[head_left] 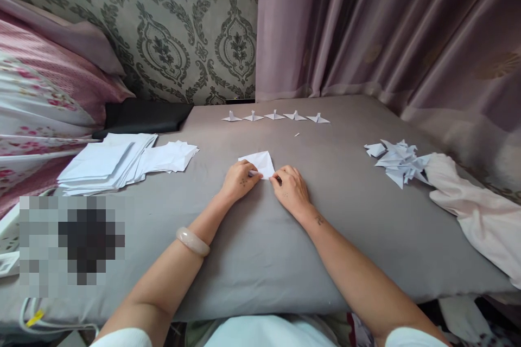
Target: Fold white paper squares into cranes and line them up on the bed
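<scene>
A small sheet of white paper (261,161) lies on the grey cloth surface in front of me, creased along its middle. My left hand (241,178) pinches its near left edge, fingers curled over the paper. At the near right corner, the thumb and fingers of my right hand (290,187) are pressed together on the paper. Both hands rest low on the cloth, close to each other. Part of the sheet's near edge is hidden beneath the fingers.
Several folded paper cranes (274,115) stand in a row at the back. Left are a stack of white paper (101,160) and smaller sheets (169,156); behind them lies a black cloth (148,115). Right are a pile of folded paper shapes (401,161) and a pale cloth (468,211).
</scene>
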The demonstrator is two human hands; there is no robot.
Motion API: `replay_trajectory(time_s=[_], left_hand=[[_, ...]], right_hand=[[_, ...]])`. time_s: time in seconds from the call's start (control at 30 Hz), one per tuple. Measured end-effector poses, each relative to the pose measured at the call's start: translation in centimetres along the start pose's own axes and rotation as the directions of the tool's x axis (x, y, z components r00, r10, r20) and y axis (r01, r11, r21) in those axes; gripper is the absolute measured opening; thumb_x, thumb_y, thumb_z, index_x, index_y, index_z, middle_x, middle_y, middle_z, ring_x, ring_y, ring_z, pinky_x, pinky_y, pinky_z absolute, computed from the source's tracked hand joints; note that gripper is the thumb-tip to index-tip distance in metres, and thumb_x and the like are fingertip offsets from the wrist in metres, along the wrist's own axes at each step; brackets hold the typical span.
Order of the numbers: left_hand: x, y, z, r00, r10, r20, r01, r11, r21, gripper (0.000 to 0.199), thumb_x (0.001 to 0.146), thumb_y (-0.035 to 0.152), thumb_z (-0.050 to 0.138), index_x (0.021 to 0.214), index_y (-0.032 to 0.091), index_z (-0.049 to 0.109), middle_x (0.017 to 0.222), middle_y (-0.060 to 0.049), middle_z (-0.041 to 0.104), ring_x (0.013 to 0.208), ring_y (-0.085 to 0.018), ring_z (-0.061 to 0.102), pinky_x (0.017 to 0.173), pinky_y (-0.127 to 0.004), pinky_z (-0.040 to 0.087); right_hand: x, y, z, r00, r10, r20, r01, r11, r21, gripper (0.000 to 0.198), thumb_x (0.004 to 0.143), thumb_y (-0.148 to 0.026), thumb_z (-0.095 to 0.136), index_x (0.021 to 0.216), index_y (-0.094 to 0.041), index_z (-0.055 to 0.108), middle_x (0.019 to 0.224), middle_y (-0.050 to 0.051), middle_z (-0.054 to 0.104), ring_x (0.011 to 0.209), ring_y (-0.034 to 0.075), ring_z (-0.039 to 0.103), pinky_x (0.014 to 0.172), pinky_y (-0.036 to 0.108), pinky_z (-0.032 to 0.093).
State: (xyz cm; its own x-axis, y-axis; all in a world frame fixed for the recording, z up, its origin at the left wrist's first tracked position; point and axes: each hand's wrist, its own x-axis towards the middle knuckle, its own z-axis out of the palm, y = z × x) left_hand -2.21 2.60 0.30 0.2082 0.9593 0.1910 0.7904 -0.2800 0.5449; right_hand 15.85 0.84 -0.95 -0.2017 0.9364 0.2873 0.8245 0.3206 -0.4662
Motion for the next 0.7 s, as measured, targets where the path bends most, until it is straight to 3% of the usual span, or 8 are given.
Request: replay_trajectory(time_s=[0.23, 0.7], left_hand=[[0.34, -0.05, -0.18, 0.997, -0.072, 0.031, 0.075, 0.994, -0.085, 0.018, 0.077, 0.033, 0.065, 0.085, 0.018, 0.069, 0.09, -0.007, 0.066, 0.079, -0.02, 0.061, 0.07, -0.03, 0.044], [0.79, 0.56, -0.58, 0.985, -0.144, 0.091, 0.148, 0.988, -0.048, 0.016, 0.079, 0.034, 0.065, 0.082, 0.019, 0.069, 0.092, -0.005, 0.068, 0.087, -0.022, 0.061, 0.084, -0.035, 0.04]], right_hand=[[0.36, -0.21, 0.14, 0.999, 0.042, 0.009, -0.041, 0.998, -0.044, 0.015, 0.087, -0.026, 0.054, 0.08, -0.021, 0.066, 0.092, 0.007, 0.061, 0.089, 0.022, 0.054, 0.079, 0.032, 0.042], [0.52, -0.84, -0.28, 0.987, 0.123, 0.101, -0.118, 0.992, -0.053, 0.016, 0.089, -0.026, 0.052, 0.086, -0.017, 0.065, 0.103, 0.01, 0.058, 0.096, 0.022, 0.055, 0.084, 0.032, 0.042]])
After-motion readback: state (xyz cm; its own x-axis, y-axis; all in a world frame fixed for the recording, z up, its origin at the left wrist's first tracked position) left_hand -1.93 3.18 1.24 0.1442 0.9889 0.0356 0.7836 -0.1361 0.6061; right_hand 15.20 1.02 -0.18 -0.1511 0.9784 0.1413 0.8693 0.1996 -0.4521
